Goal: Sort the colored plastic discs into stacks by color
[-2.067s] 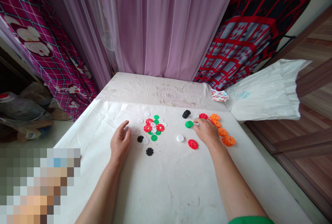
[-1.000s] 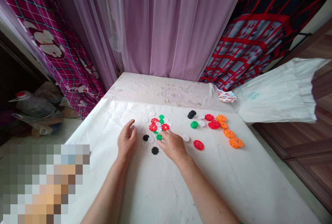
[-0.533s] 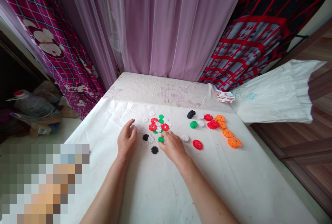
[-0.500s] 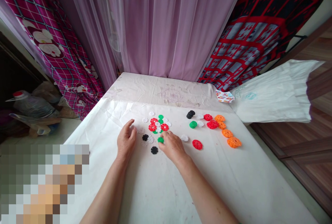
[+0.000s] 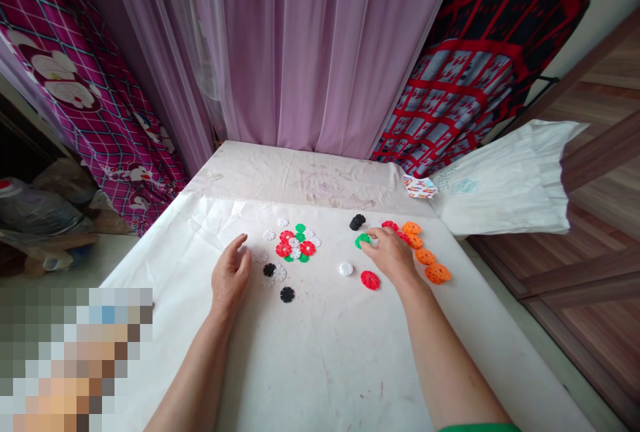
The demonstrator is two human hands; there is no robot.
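My left hand [image 5: 231, 273] rests on its edge on the table, thumb and fingers apart, with nothing in it. To its right lies a flower-shaped group of notched plastic discs: red discs [image 5: 307, 248], green discs [image 5: 300, 228] and white discs [image 5: 295, 251]. Black discs [image 5: 287, 294] and loose white ones lie nearer me. Over on the right, my right hand [image 5: 393, 253] pinches a green disc [image 5: 362, 241] at the green pile; whether more lie beneath is hidden. Its fingers partly cover red discs behind.
Orange disc stacks [image 5: 438, 273] run down the right side. A black stack [image 5: 357, 221], a white stack [image 5: 345, 269] and a red stack [image 5: 371, 279] stand around my right hand. A white bag [image 5: 505, 182] hangs at the table's right edge.
My right hand has moved right with a green disc, from beside the flower-shaped group to the green pile. My left hand stays by the group. The view has shifted slightly.
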